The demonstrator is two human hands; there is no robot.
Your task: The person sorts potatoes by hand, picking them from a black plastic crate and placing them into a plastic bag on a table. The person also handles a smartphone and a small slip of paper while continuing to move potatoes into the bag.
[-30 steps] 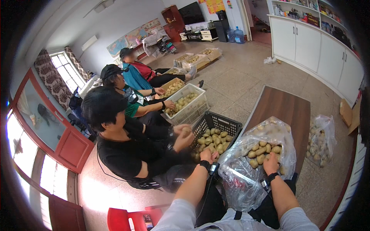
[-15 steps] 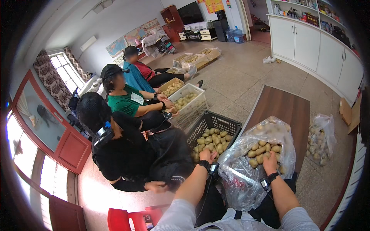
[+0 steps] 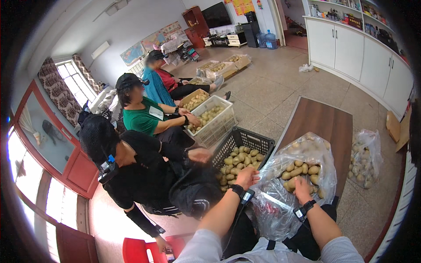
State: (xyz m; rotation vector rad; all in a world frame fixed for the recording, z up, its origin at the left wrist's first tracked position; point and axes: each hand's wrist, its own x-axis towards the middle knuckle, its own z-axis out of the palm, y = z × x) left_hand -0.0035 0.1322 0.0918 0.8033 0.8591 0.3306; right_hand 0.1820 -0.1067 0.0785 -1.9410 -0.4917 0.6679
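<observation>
Left hand point(image 3: 247, 176) between black crate point(image 3: 250, 137) and clear bag point(image 3: 278, 208), fingers apart, no item visible. Right hand point(image 3: 302, 190) among brown oval produce point(image 3: 313, 169) in bag; grip closure cannot be told. Bag lies open on wooden tabletop point(image 3: 322, 116), near end, presumably for reach. White patch point(image 3: 156, 112) on co-worker's green shirt point(image 3: 137, 120), far left: illegible.

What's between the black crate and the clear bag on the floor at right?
In the head view: a brown tabletop, with an open plastic bag of brown produce partly on it.
</observation>
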